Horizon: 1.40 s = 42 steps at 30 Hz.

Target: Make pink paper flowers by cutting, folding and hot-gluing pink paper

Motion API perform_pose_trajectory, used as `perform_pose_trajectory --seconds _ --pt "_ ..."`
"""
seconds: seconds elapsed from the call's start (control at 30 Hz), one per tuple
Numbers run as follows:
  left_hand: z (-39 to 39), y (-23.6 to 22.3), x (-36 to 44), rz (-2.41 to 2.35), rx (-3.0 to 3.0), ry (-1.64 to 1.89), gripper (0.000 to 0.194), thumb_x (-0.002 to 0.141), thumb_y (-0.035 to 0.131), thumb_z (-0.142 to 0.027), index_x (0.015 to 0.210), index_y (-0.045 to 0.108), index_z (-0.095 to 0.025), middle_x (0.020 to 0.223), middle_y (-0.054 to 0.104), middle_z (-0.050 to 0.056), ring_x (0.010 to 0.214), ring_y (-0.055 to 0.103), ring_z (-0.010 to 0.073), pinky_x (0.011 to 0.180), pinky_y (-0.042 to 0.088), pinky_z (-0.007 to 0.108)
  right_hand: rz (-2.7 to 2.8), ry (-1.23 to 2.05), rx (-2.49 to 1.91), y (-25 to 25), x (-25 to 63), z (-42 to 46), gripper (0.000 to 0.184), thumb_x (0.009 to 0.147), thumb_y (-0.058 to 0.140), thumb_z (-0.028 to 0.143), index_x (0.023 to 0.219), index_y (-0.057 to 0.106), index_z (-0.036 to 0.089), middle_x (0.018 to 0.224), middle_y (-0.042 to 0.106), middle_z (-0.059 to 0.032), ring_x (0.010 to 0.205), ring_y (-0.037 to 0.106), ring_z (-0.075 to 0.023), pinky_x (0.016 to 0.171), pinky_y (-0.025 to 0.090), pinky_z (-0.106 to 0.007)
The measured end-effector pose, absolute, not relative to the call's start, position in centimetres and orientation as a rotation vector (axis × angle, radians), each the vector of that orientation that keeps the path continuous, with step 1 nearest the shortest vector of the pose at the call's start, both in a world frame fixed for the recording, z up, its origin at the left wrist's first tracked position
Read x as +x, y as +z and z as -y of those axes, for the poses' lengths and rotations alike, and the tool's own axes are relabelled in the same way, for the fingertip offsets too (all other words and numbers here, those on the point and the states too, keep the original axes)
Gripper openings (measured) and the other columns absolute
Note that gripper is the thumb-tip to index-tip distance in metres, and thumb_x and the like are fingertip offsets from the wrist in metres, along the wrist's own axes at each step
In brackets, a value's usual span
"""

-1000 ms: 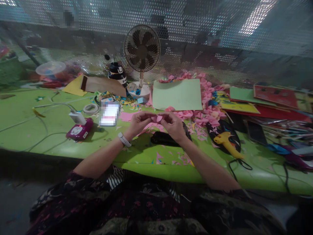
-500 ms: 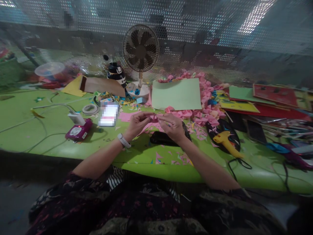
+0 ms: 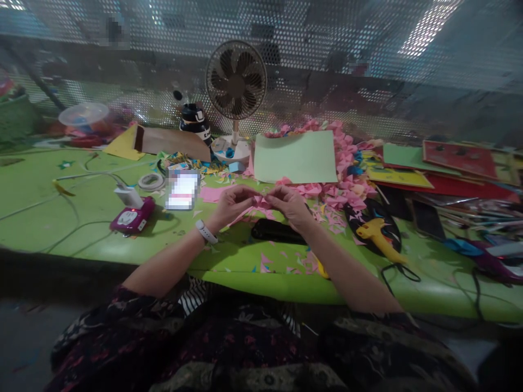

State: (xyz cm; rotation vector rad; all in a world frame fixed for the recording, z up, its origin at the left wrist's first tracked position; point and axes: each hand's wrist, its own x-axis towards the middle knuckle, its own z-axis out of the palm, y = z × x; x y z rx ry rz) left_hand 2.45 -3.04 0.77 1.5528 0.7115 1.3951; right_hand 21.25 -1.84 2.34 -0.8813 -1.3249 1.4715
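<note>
Between my two hands is a small piece of pink paper [image 3: 261, 201], pinched from both sides. My left hand [image 3: 233, 206], with a white watch on its wrist, grips the paper's left side between thumb and fingers. On the other side my right hand [image 3: 291, 208] pinches it the same way. Right below the hands lies a black elongated object [image 3: 274, 231], perhaps a stapler, partly covered by my right hand. Flat pink paper [image 3: 211, 194] shows beside my left hand. Pink scraps [image 3: 267, 263] are strewn nearer the table edge.
A light green sheet [image 3: 295, 158] lies against a heap of folded pink pieces [image 3: 347, 163]. Behind stands a fan [image 3: 236, 81]. To the right is a yellow glue gun [image 3: 381, 239]; to the left, a lit phone [image 3: 182, 189], a tape roll [image 3: 150, 182] and a purple power adapter [image 3: 133, 216] with cables.
My right hand's fingers have curled from stretched out over the paper into a pinch on its right side. My left hand has hardly moved.
</note>
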Motion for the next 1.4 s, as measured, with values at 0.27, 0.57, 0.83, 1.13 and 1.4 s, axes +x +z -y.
perform_pose_trajectory --seconds 0.27,0.57,0.83,1.13,1.4 --pt "3.3 0.8 2.7 -0.786 1.552 1.379 0.026 0.073 0.081 -0.039 0.085 0.078 -0.016 0.081 0.076 0.008 0.071 0.069 0.0154 0.068 0.059 0.03 1.163 1.671 -0.876 2.6 20.9 2.6 0.049 0.05 0.094 0.041 0.076 0.058 0.02 0.063 0.061 0.009 0.054 0.056 -0.005 0.055 0.052 -0.018" --pt "4.9 0.8 4.2 -0.693 1.272 1.394 0.019 0.076 0.08 -0.035 0.091 0.08 -0.023 0.102 0.074 0.006 0.096 0.066 0.0167 0.092 0.053 0.034 1.095 1.595 -0.791 2.2 20.8 2.4 0.045 0.053 0.094 0.038 0.078 0.059 0.021 0.068 0.063 0.0077 0.06 0.058 -0.0063 0.058 0.052 -0.018" --pt "4.8 0.0 4.3 -0.629 1.034 1.316 0.027 0.071 0.084 -0.036 0.095 0.08 -0.026 0.103 0.076 0.003 0.099 0.068 0.0164 0.102 0.048 0.036 1.104 1.614 -0.793 2.1 20.9 2.2 0.045 0.056 0.093 0.04 0.082 0.061 0.021 0.072 0.065 0.0065 0.062 0.06 -0.0071 0.062 0.055 -0.02" --pt "4.5 0.9 3.6 -0.816 1.326 1.496 0.022 0.076 0.079 -0.034 0.093 0.078 -0.02 0.099 0.075 0.006 0.091 0.069 0.0185 0.087 0.057 0.036 1.308 1.433 -0.858 2.2 21.2 2.2 0.044 0.068 0.081 0.053 0.094 0.064 0.022 0.083 0.068 0.0012 0.068 0.064 -0.0129 0.068 0.058 -0.028" --pt "4.8 0.9 3.6 -0.774 1.539 1.504 0.024 0.084 0.069 -0.032 0.105 0.077 -0.022 0.112 0.069 0.009 0.1 0.066 0.0196 0.084 0.059 0.035 1.753 0.836 -0.958 2.3 21.2 3.2 0.036 0.077 0.07 0.035 0.109 0.061 0.02 0.104 0.068 -0.0074 0.086 0.065 -0.02 0.081 0.053 -0.036"
